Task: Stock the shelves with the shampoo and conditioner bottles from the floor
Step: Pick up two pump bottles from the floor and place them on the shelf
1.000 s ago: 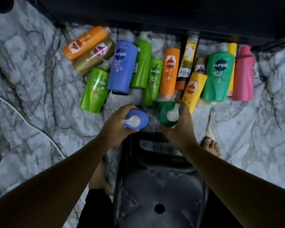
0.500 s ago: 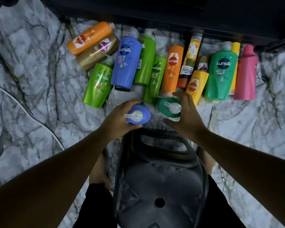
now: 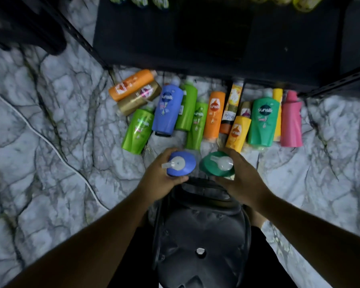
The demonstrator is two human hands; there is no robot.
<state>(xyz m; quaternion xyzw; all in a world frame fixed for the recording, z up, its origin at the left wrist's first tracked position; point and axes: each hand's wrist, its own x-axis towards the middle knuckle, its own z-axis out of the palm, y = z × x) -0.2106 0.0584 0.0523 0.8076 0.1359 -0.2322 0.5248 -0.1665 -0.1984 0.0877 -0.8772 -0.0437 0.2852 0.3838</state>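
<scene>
Gripping one pump bottle each, both hands reach forward over the far rim of a black plastic stool (image 3: 202, 235) that fills the nearest part of the view. The left hand (image 3: 157, 182) has its fingers curled round a blue pump bottle (image 3: 183, 165). The right hand (image 3: 244, 183) wraps a green pump bottle (image 3: 215, 167). Both bottles stand upright, pump heads facing the camera, just beside each other but not touching. Whether their bases touch the floor cannot be told.

Beyond them, on the marble floor (image 3: 50, 173), the other bottles lie on their sides in a tight row along the floor's far edge, at the foot of the shelf unit (image 3: 195, 38): a light green bottle (image 3: 138, 130), a blue Sunsilk bottle (image 3: 167, 110), an orange bottle (image 3: 214, 114), a yellow bottle (image 3: 238, 130), a green Sunsilk bottle (image 3: 263, 121) and a pink bottle (image 3: 291, 121) at the right end. A white cable (image 3: 50, 140) crosses the floor's left side. Farthest off, blurred shelved bottles (image 3: 140, 0) show on the dark shelf.
</scene>
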